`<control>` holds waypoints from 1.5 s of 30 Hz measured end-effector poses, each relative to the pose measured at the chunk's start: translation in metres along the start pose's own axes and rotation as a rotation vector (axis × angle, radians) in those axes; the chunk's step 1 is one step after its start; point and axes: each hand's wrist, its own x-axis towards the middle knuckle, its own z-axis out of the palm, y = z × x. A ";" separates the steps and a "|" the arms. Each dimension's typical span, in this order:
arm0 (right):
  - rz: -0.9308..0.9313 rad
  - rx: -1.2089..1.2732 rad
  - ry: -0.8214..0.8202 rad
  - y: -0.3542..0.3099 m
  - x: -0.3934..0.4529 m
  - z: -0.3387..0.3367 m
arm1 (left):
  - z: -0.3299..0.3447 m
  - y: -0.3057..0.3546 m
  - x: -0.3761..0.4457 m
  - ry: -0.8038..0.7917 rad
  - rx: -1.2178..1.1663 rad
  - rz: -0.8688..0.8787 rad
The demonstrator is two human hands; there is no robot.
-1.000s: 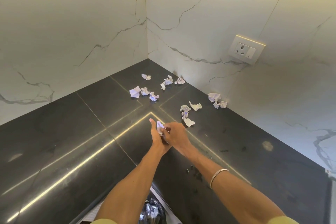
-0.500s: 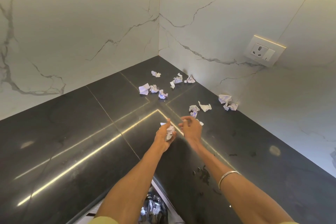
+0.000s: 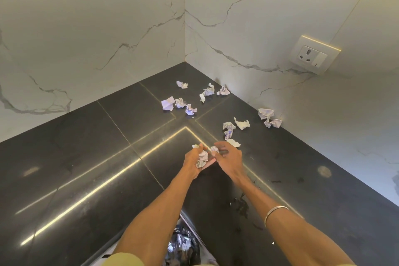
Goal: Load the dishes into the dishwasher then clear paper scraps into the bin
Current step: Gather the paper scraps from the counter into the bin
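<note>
Head view, and we're over the dark corner counter [image 3: 90, 157], which carries everything in play. No dishes and no dishwasher in sight, so that half of the task can't be judged from here; the paper half looks barely begun.

Take the wall socket [image 3: 312, 55] as our marker. Below it and slightly left, against the wall, sits a pair of crumpled scraps [image 3: 268, 117]. Further left of that, a flat torn piece [image 3: 241, 123] with a balled one [image 3: 228, 129] beside it. Well left of the socket, deep in the corner, a loose scatter [image 3: 208, 91], and below that scatter a row of three, led by a folded slip [image 3: 168, 103]. All of that is left to collect.

Down at the bottom edge, far below the socket, a bag-lined bin [image 3: 182, 246] shows in an open gap at the counter's inner corner, so the drop is close to the body.

Now the hands. The left hand [image 3: 194, 161] is cupped shut around a wad of paper [image 3: 201, 158]. The right hand [image 3: 228, 157] is pinching a small scrap [image 3: 214, 149] right beside it, apparently passing it across; one more flat scrap [image 3: 234, 142] lies just past its fingers.

Nothing blocks the reach; only dark smudges [image 3: 239, 205] near the right forearm.
</note>
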 end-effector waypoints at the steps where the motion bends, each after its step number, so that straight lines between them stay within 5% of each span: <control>1: -0.011 0.053 -0.002 -0.007 0.001 0.001 | 0.002 0.000 0.001 -0.017 -0.001 -0.003; 12: -0.143 -0.194 -0.137 -0.012 0.019 -0.007 | 0.007 -0.004 0.002 -0.065 -0.105 -0.079; 18: -0.029 -0.201 0.181 0.009 0.029 -0.028 | 0.017 0.005 0.008 -0.038 -0.023 -0.145; 23: 0.064 -0.546 -0.102 0.058 0.059 -0.023 | 0.016 0.002 0.009 0.007 0.025 -0.141; 29: 0.154 -0.203 0.074 0.041 0.059 -0.037 | 0.023 0.006 0.012 0.034 0.048 -0.129; 35: 0.004 -0.237 0.179 0.014 0.062 -0.035 | 0.029 0.009 0.016 0.056 0.056 -0.113; 41: -0.133 -0.317 0.096 -0.001 0.077 0.001 | 0.033 0.010 0.016 0.114 -0.001 -0.045; 45: -0.212 -0.623 -0.040 0.016 0.076 0.023 | 0.027 0.014 0.017 0.128 0.065 -0.006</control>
